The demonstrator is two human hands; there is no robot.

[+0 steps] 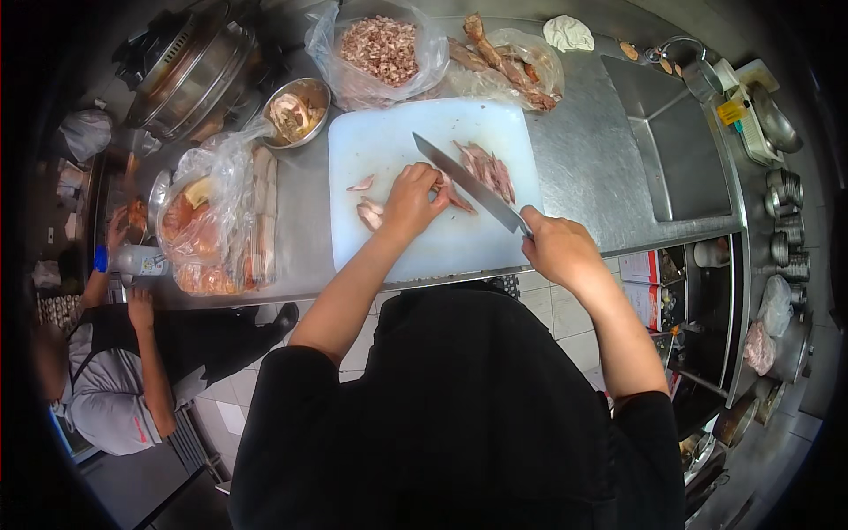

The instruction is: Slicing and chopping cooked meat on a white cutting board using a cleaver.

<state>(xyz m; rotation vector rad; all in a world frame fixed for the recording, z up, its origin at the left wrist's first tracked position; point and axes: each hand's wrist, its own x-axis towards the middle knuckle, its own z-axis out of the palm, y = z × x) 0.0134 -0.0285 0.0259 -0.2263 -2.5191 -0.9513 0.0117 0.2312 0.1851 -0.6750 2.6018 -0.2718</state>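
My right hand [560, 244] grips the handle of a large kitchen knife [467, 180], its blade slanting up and left across the white cutting board [437, 248]. Left of the blade, the fingers of my left hand [414, 202] are bent around a piece of meat [457, 197], partly hidden beneath them. Sliced meat strips [489, 171] lie in a pile on the blade's right side. More meat pieces [371, 213] rest by my left wrist, with a small scrap [361, 183] above them.
Behind the board are a plastic bag of diced meat [379, 52], a bag with long meat pieces [507, 69] and a metal bowl [311, 93]. Bagged food [199, 218] lies left. A sink [682, 152] is at right. Another person [112, 391] stands at far left.
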